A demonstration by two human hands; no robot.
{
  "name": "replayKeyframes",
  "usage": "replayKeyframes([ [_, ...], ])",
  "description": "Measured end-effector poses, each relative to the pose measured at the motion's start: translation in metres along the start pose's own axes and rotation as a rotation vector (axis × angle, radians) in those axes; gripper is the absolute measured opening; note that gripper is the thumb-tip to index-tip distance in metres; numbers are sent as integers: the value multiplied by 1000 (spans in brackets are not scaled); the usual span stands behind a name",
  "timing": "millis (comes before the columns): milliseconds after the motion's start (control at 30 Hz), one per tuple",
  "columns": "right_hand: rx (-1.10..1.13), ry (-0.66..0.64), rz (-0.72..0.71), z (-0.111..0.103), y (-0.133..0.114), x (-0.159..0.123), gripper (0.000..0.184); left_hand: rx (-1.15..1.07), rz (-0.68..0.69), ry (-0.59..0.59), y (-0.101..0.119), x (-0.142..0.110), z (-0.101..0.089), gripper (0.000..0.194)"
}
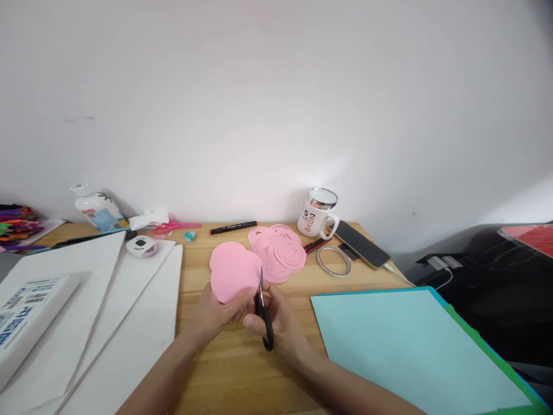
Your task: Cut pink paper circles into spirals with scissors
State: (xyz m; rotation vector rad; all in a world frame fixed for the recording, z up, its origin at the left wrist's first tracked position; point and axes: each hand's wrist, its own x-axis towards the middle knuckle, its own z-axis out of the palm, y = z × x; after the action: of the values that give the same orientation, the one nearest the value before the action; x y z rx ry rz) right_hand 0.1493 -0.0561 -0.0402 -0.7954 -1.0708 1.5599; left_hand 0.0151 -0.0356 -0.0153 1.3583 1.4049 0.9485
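Observation:
My left hand [222,314] pinches the lower edge of a pink paper cutout [234,271] with rounded lobes, holding it above the wooden table. In my right hand [280,328] is a pair of scissors [266,325] with black handles. Their blades point away from me and lie along the cutout's right edge; I cannot tell whether they are cutting into it. Just behind, a pile of pink paper pieces [280,252] with curved outlines lies on the table.
Behind the pile stand a white mug [314,216], a phone [363,243] on a cable and a tape roll [333,262]. A black marker [233,227] lies near the wall. White sheets [142,323] cover the left, light blue paper [410,346] the right.

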Motion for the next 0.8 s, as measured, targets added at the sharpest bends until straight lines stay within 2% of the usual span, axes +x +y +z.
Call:
replayKeyframes([
  [200,-11,-16,-26,-2,-2,2,49,0,-5,-78,-1,1,-2,30],
  [400,-14,-20,1,-4,1,2,48,4,16,-70,-1,0,-1,37],
  [533,-47,-15,42,-5,0,3,47,-29,14,-73,-2,2,-3,34],
  [800,-87,-12,79,-6,-1,1,33,24,49,-76,-5,2,-7,45],
])
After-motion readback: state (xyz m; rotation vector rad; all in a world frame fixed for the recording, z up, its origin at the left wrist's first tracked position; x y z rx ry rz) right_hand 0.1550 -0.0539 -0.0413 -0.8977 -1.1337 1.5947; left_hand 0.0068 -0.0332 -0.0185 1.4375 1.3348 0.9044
